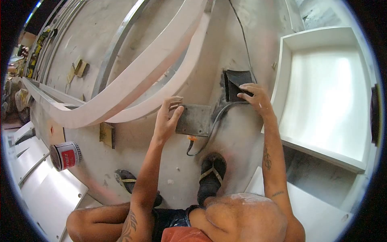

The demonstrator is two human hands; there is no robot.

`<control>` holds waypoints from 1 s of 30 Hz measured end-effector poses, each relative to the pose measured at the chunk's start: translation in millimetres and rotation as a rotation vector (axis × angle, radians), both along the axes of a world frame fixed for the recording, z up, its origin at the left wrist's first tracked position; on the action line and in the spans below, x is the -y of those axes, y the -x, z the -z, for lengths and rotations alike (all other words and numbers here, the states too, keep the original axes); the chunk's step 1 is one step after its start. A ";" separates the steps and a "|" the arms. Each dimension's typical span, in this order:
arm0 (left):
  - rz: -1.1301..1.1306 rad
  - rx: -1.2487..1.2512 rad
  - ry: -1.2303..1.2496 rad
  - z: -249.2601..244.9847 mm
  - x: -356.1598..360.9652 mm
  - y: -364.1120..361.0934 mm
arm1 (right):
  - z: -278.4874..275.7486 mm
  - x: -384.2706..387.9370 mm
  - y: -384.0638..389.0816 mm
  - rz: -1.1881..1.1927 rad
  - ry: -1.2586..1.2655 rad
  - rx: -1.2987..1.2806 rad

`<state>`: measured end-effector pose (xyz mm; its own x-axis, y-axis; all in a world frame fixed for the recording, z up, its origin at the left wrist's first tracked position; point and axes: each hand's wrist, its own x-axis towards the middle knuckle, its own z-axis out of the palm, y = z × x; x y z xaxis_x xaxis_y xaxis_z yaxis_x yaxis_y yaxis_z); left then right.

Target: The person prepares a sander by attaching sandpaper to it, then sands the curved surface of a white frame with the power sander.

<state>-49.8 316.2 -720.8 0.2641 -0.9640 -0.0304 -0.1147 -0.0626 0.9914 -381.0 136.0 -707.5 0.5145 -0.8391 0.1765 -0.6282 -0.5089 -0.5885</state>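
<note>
My left hand [166, 121] grips the left edge of an electric sheet sander [194, 121], the thumb against its flat grey plate, which faces up. A bit of orange housing and a black cable show at the sander's lower side. To the right, my right hand [257, 99] has thumb and fingers closed on the edge of black sandpaper [238, 78]. The sandpaper lies on the dusty floor, and its sheets look folded or stacked. The cable [217, 119] curves between the sander and the sandpaper.
A long curved white frame [133, 94] stretches across the upper left. On the right stands a white shallow box [322, 92]. A paint can [65, 156] sits at lower left near white panels [52, 181]. Wood blocks [107, 135] lie near the frame. My sandalled foot [212, 171] is below the sander.
</note>
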 end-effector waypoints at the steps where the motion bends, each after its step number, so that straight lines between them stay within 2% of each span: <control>1: 0.008 0.010 -0.023 -0.9 -0.7 -0.9 | 1.1 -2.7 -0.2 0.052 0.058 -0.001; 3: 0.013 0.023 -0.049 -2.7 -2.5 -2.3 | -3.3 -8.4 -3.5 0.101 0.113 0.001; 5: 0.012 0.079 -0.035 -8.6 -3.7 -3.7 | -36.4 -14.9 -10.8 0.284 0.219 -0.119; 6: 0.011 0.082 -0.036 -17.2 -1.9 -3.8 | -56.4 -20.3 -17.5 0.284 0.217 -0.116; 8: 0.135 0.506 0.155 -44.3 3.1 0.3 | -96.8 -34.5 -32.7 0.156 0.218 0.009; 9: 0.143 0.508 0.146 -58.7 8.8 10.1 | -111.1 -39.2 -37.4 0.161 0.208 0.010; 11: 0.066 0.542 0.273 -80.1 25.2 31.5 | -132.4 -45.7 -47.4 -0.213 -0.142 -0.061; 12: 0.066 0.548 0.269 -80.5 28.5 29.2 | -136.8 -46.8 -55.3 -0.215 -0.145 -0.055; 14: 0.261 0.356 0.155 -81.6 36.2 24.1 | -141.5 -43.8 -72.2 -0.370 -0.245 0.018; 15: 0.261 0.360 0.155 -76.9 39.4 18.1 | -139.9 -42.8 -78.8 -0.371 -0.244 0.021; 17: 0.194 0.196 -0.193 -59.1 42.7 1.1 | -129.7 -40.7 -88.8 -0.170 -0.120 0.288; 18: 0.200 0.199 -0.196 -54.0 42.6 -2.6 | -111.5 -38.0 -92.1 -0.164 -0.123 0.291; 20: 0.056 -0.297 0.029 -49.2 46.5 -7.4 | -72.8 -28.8 -98.7 0.131 -0.373 0.605; 21: 0.013 -0.278 0.033 -49.2 48.9 -5.4 | -79.6 -33.6 -97.0 0.090 -0.426 0.221; 22: 0.014 -0.276 0.032 -40.9 50.6 -6.0 | -66.1 -35.5 -97.5 0.090 -0.426 0.223; 24: 0.089 -0.201 0.012 -22.7 54.8 -8.8 | -23.9 -39.9 -101.2 -0.184 -0.892 0.529; 28: 0.038 -0.010 -0.073 -40.9 53.2 -1.1 | -10.7 -54.7 -110.2 -0.062 -0.817 0.560; 30: 0.014 0.057 -0.035 -35.9 54.4 -2.3 | -11.7 -58.8 -115.0 0.106 -0.775 0.419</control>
